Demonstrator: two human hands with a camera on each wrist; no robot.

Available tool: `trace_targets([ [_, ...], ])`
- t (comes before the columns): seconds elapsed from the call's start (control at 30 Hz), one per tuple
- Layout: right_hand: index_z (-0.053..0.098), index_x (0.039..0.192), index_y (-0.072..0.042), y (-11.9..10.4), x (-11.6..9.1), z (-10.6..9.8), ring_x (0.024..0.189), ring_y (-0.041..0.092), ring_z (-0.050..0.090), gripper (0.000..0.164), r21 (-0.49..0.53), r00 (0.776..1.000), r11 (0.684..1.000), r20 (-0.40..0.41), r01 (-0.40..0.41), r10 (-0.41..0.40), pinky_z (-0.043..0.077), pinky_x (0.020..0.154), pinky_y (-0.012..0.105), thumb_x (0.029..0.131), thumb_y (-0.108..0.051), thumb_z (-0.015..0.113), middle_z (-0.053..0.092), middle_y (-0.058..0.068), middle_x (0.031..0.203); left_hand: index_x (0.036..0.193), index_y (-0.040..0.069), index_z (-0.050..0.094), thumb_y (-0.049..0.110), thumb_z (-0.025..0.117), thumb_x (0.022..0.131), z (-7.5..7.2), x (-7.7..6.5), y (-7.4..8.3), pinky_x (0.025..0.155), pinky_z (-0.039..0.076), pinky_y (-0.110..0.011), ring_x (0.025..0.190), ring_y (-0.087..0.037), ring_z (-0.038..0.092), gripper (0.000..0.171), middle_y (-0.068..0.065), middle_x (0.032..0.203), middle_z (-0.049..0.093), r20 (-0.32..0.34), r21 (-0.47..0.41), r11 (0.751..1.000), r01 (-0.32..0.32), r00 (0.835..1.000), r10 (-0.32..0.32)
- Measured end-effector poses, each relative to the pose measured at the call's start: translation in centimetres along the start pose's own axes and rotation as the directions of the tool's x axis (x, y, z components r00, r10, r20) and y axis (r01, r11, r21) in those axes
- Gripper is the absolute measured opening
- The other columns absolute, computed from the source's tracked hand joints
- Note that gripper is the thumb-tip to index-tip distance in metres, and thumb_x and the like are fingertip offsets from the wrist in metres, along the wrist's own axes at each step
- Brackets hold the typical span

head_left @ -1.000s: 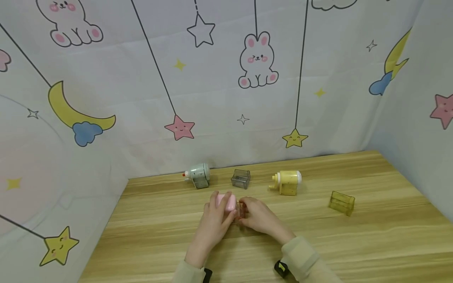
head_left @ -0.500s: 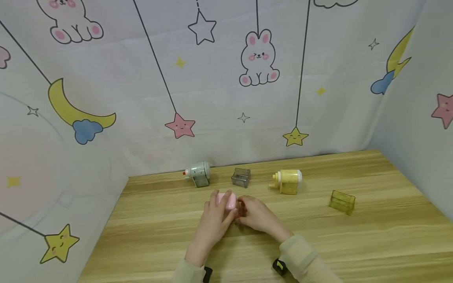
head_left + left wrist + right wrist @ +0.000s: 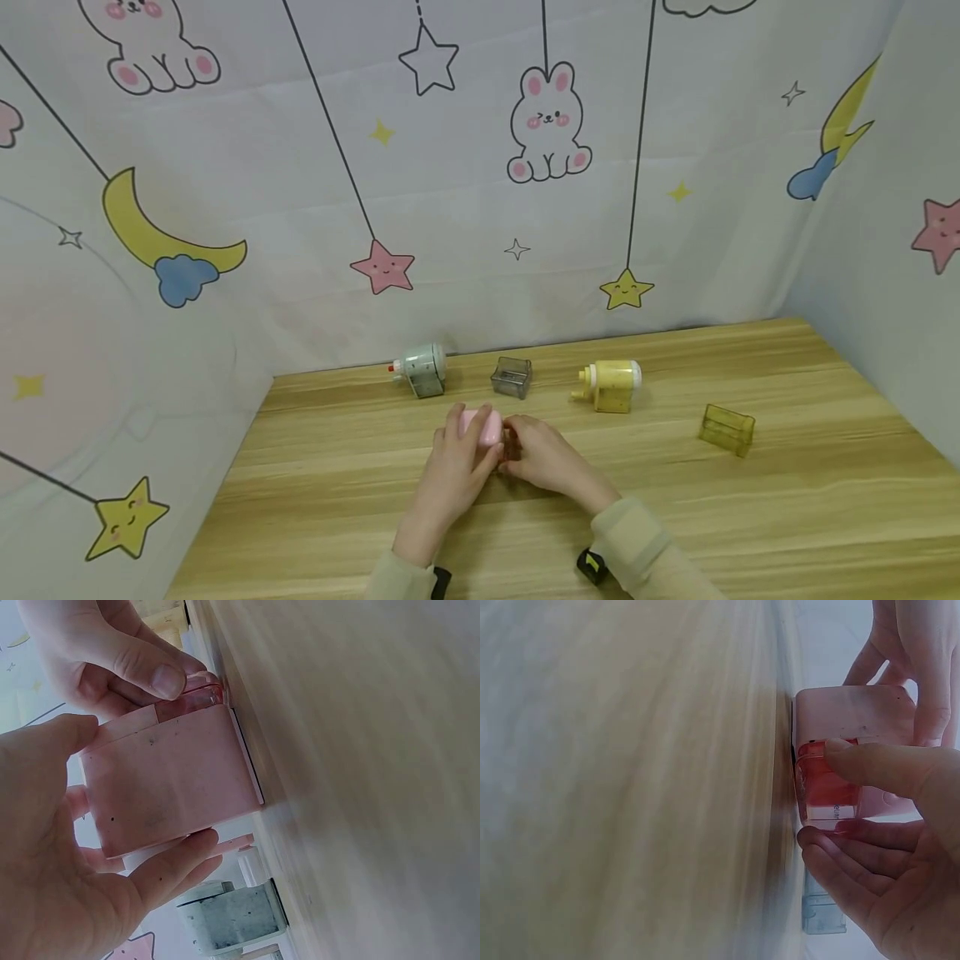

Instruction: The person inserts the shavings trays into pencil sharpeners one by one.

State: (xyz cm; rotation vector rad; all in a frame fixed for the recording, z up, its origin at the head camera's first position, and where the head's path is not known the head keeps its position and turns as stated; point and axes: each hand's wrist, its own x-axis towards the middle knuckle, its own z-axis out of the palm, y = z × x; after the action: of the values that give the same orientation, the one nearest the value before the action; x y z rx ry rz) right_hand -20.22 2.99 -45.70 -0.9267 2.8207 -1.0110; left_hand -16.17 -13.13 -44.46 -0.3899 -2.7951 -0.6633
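A pink crank pencil sharpener [image 3: 483, 427] stands on the table between both hands. My left hand [image 3: 453, 467] grips its body from above, thumb on one side and fingers on the other, as the left wrist view shows. My right hand [image 3: 546, 457] pinches a see-through red shavings drawer [image 3: 825, 784] between thumb and fingers. This drawer lies against the pink body's right end; in the left wrist view, part of the red drawer shows at the opening, beneath the right thumb. How deep it sits inside is hidden by the fingers.
Behind the hands stand a grey-green crank sharpener [image 3: 425, 372], a smoky grey drawer [image 3: 512, 377] and a yellow crank sharpener [image 3: 613, 387]. Farther right lies an olive-yellow drawer [image 3: 726, 430]. A printed cloth [image 3: 465, 200] closes off the wooden table's [image 3: 315, 500] back and sides.
Over the first half second my right hand moved slightly left with the red drawer, closing up to the pink sharpener. Since then both hands look nearly still.
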Motion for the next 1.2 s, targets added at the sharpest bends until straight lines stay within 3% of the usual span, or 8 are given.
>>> trace_targets([
  [1.2, 0.055, 0.106, -0.001, 0.03, 0.36, 0.42, 0.087, 0.021, 0.055, 0.048, -0.013, 1.000, 1.000, -0.028, 0.005, -0.006, 0.051, 0.076, 0.042, 0.069, -0.025, 0.075, 0.061, 0.009, 0.096, 0.136, 0.020, 0.039, 0.043, 0.049, 0.089, 0.04, 0.02, -0.01, 0.073, 0.050, -0.053, 0.099, -0.040, 0.045, 0.053, -0.025, 0.137, 0.032, -0.005, -0.008, 1.000, 0.005, 1.000, -0.005],
])
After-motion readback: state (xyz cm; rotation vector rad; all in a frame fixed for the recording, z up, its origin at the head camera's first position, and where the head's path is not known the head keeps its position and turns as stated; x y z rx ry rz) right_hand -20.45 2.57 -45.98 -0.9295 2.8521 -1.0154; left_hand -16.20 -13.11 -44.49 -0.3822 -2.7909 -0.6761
